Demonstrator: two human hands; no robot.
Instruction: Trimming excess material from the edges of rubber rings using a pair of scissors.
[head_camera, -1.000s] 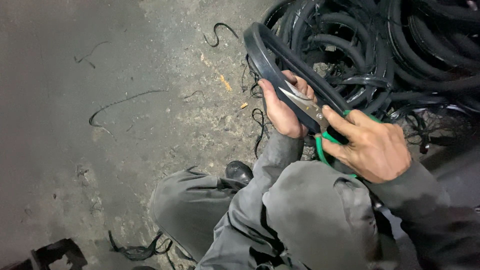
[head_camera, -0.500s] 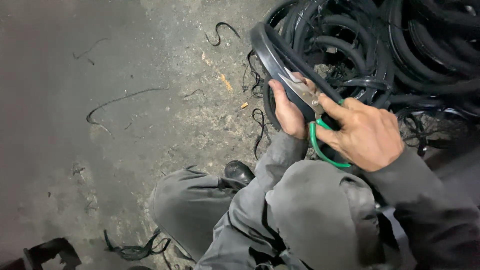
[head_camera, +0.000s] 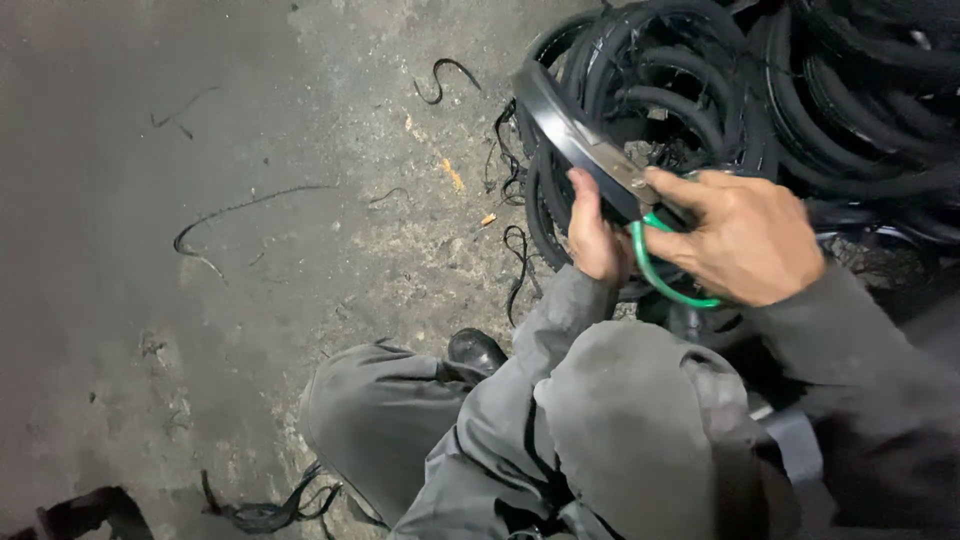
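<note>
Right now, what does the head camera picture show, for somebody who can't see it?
A person's right hand works green-handled shears along a black rubber ring, which the left hand steadies. Behind is a pile of black rubber rings; thin rubber scraps lie on the concrete floor.

Black rubber scraps (head_camera: 232, 213) litter the concrete floor (head_camera: 120, 330).

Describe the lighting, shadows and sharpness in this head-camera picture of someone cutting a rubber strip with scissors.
Head view: light falls mainly on the concrete floor mid-frame; the far left fades into shadow, and the tyre pile stays dark with faint sheen. The right hand on the green-handled scissors is slightly soft; the left hand reads clearer.
</note>
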